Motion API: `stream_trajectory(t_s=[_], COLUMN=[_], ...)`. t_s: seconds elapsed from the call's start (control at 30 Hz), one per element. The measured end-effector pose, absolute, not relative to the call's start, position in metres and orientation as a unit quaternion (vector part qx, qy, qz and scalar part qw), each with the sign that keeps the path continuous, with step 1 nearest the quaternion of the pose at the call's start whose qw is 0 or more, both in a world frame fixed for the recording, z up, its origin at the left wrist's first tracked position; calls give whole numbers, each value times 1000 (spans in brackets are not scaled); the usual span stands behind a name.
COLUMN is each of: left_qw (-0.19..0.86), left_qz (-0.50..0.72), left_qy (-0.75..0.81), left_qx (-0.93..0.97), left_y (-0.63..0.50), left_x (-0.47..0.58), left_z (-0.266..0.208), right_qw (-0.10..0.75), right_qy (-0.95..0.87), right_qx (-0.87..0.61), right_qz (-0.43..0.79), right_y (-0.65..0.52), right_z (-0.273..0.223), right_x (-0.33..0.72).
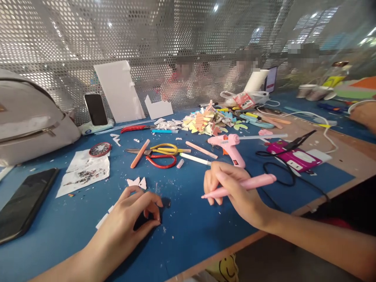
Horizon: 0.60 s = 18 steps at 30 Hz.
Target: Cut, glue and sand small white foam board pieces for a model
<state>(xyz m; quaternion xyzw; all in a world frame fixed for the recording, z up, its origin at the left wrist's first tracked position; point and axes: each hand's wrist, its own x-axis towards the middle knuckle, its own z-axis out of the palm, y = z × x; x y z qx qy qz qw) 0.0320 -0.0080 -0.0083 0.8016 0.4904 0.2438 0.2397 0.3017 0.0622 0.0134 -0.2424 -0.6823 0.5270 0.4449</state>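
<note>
My right hand (229,184) is closed around a pink marker (255,182), its bare tip pointing left above the blue table. My left hand (132,215) rests on the tabletop with curved fingers, thumb and index finger apart and nothing visible between them. Small pale pink paper pieces (136,183) lie just beyond its fingers, and white strips (102,220) are partly hidden beneath it. A small pink cap (180,163) lies near red-and-yellow-handled scissors (163,154). Behind my right hand is a pink glue gun (227,147), beside a white-barrelled pen (195,158).
Coloured paper scraps (205,119) are heaped at the back. To the left are a dark phone (28,199), a grey backpack (32,121) and a white sheet with dark crumbs (85,172). A magenta device (293,156) and black cable lie right. Another person's hand (364,116) shows far right.
</note>
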Motion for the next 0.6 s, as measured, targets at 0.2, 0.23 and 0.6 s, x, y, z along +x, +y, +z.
stream_trajectory(t_s=[0.2, 0.23, 0.6], left_qw=[120, 97, -30], left_qz=[267, 286, 306], left_qy=[462, 460, 483], left_qx=[837, 835, 820], left_y=[22, 35, 262], left_x=[26, 27, 57], left_z=[16, 24, 53], right_qw=[400, 394, 353], right_qy=[-703, -706, -738], right_qx=[-218, -213, -223], right_qz=[546, 548, 529], right_y=[64, 65, 67], right_z=[15, 14, 15], right_x=[292, 290, 290])
